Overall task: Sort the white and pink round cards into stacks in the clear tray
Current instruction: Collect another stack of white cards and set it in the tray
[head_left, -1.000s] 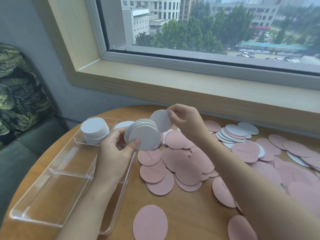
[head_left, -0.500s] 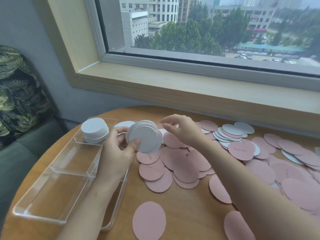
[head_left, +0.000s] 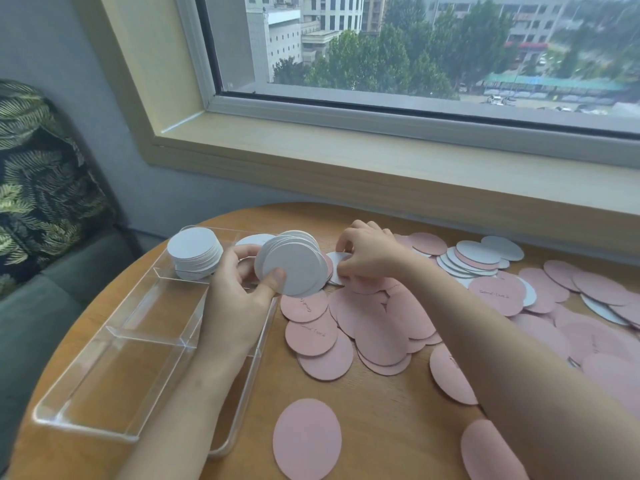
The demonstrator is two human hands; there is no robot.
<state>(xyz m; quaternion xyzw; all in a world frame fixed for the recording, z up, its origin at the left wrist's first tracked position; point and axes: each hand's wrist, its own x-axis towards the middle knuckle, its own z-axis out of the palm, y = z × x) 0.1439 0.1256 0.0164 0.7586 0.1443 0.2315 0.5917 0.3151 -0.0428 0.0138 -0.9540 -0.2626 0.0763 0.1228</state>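
Gripping a fanned bundle of white cards (head_left: 292,268) in my left hand (head_left: 239,292) above the clear tray (head_left: 114,344), whose far compartment is holding a white stack (head_left: 194,252). My right hand (head_left: 369,254) is pinching a white card (head_left: 336,263) lying on the table (head_left: 381,420), left of the pink cards (head_left: 377,327).

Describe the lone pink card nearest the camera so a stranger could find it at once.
Start at the round wooden table under the window and look to its near edge, just right of the clear tray. The lone pink card lies flat there. Unlike the overlapping pink pile farther back, it touches no other card.
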